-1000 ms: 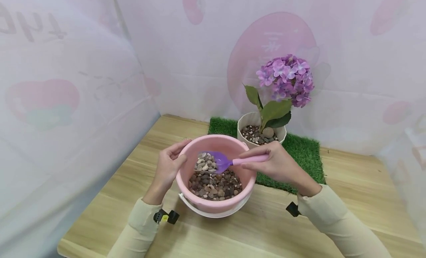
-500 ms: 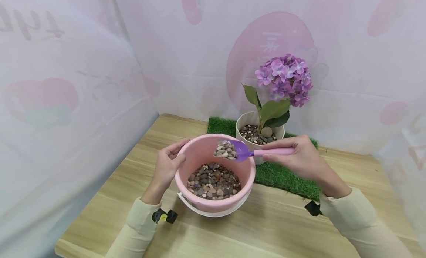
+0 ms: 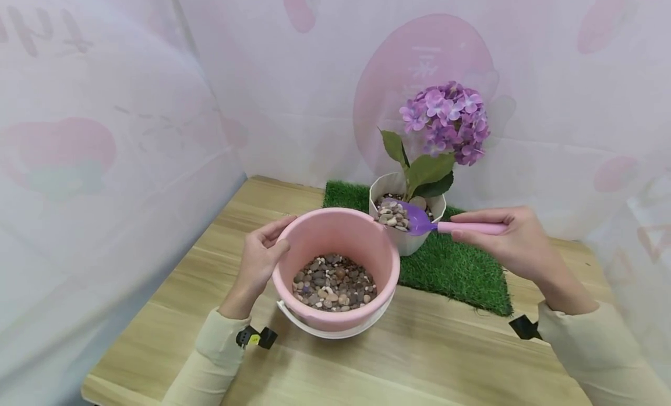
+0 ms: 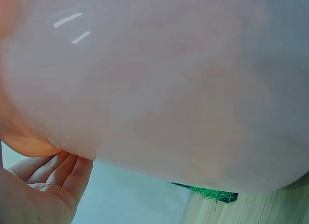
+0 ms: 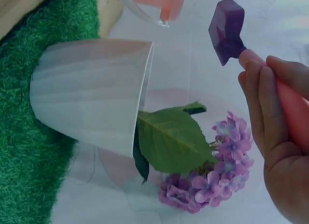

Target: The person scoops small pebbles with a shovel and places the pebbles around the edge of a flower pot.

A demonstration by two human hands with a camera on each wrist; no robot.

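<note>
My right hand (image 3: pixel 516 240) grips the pink handle of a small purple shovel (image 3: pixel 419 221), seen from below in the right wrist view. Its blade bears a heap of pebbles (image 3: pixel 393 215) and overlaps the front of the white flowerpot (image 3: pixel 411 243) in the head view. In that pot stands a purple hydrangea (image 3: pixel 445 117) with green leaves, among small stones. My left hand (image 3: pixel 257 263) holds the left rim of a pink bucket (image 3: pixel 335 318), thumb at the edge and fingers behind the wall. More pebbles (image 3: pixel 335 283) cover the bucket's bottom.
A strip of artificial grass (image 3: pixel 456 278) lies under the flowerpot on the wooden table (image 3: pixel 414 365). The bucket's white handle (image 3: pixel 335 336) hangs down in front. Printed cloth (image 3: pixel 293 138) walls in the back and sides.
My right hand has carried the pebble-loaded shovel up out of the bucket and rightward to the flowerpot. The left hand stays on the bucket's rim.
</note>
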